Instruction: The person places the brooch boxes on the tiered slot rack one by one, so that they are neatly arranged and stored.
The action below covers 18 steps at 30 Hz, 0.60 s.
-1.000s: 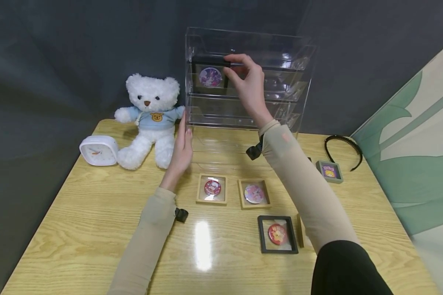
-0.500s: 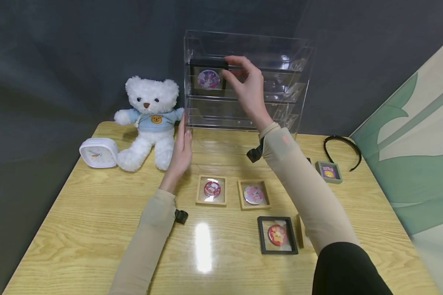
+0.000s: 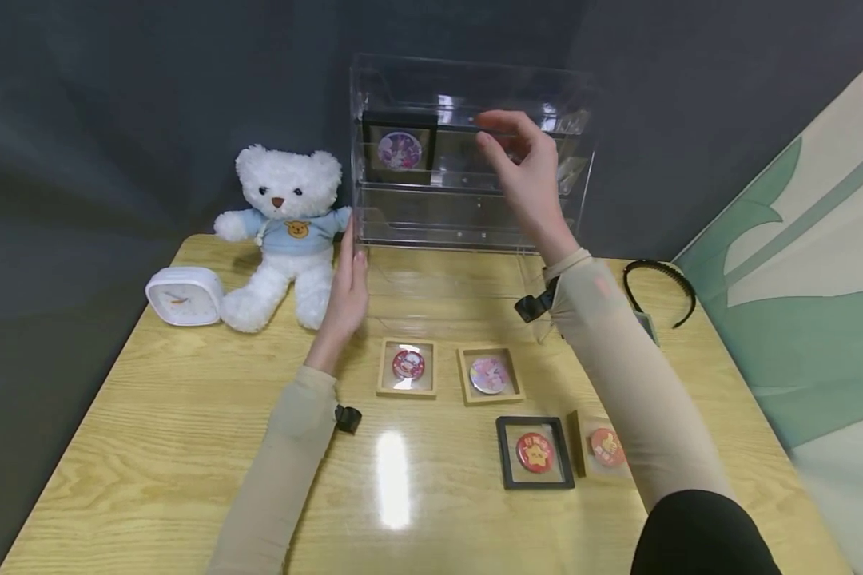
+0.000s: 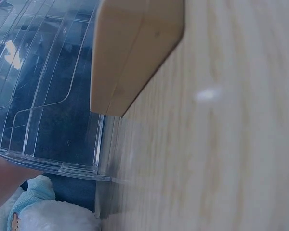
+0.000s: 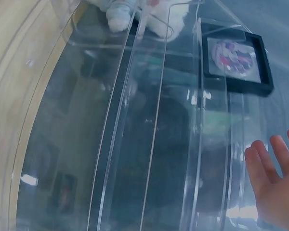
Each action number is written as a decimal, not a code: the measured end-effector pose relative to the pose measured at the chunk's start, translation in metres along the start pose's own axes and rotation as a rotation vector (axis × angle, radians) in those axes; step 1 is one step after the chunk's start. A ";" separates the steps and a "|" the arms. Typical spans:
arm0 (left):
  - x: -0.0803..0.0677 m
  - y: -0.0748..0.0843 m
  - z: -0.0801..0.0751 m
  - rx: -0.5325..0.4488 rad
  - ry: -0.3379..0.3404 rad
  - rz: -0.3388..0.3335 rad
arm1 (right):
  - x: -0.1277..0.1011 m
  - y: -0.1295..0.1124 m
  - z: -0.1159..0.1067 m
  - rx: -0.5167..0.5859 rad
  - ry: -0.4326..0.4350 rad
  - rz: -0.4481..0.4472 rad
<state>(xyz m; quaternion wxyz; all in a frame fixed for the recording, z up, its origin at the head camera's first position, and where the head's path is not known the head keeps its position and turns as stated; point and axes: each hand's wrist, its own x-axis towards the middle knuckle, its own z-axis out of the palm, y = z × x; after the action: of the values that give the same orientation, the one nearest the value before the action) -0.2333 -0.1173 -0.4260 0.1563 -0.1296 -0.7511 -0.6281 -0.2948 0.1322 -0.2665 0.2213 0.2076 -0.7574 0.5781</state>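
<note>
I read this as the gap between placements; a black frame [image 3: 399, 148] with a purple badge stands on the upper shelf of the clear rack [image 3: 467, 204], at its left end, and my right hand [image 3: 523, 172] is in front of that shelf to the frame's right, apart from it, fingers loosely curved and holding nothing; my left hand [image 3: 347, 289] lies flat, fingers straight, against the rack's lower left corner, steadying it beside the bear [image 3: 282, 235].

My judgement: the next move calls for bringing the right hand down to the frames flat on the table [image 3: 187, 447], two wooden ones [image 3: 407, 367] in the near row, a black one [image 3: 535, 452] and another beside it nearer me; pinching one by its edges, then standing it on a shelf without nudging the first.

The head view alone gives both hands, the table's frames, a clock [image 3: 183, 295] and a headband [image 3: 662, 279]; the right wrist view shows the placed frame [image 5: 236, 57] through the shelf walls, with bare fingertips [image 5: 274, 168] clear of it; the left wrist view shows only rack ribs, a wooden edge, bear fur; the left fingers barely appear there.
</note>
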 end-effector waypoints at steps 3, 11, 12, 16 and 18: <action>0.001 0.000 0.001 -0.015 0.004 -0.001 | -0.012 -0.001 -0.019 -0.018 -0.007 0.000; 0.003 0.001 0.002 -0.059 -0.007 -0.010 | -0.057 0.003 -0.078 -0.052 0.015 0.089; 0.003 0.003 0.002 -0.063 -0.013 -0.015 | -0.065 0.005 -0.086 -0.062 0.023 0.103; -0.001 0.024 0.000 -0.069 -0.024 -0.033 | -0.094 0.011 -0.117 -0.125 0.032 0.168; -0.004 0.034 0.000 -0.070 -0.027 -0.033 | -0.111 0.014 -0.133 -0.120 0.032 0.204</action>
<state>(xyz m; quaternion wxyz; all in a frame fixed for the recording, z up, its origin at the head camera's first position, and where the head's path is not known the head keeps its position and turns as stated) -0.2163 -0.1111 -0.3969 0.1310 -0.1311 -0.7327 -0.6548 -0.1997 0.2709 -0.3098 0.1855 0.1064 -0.8043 0.5544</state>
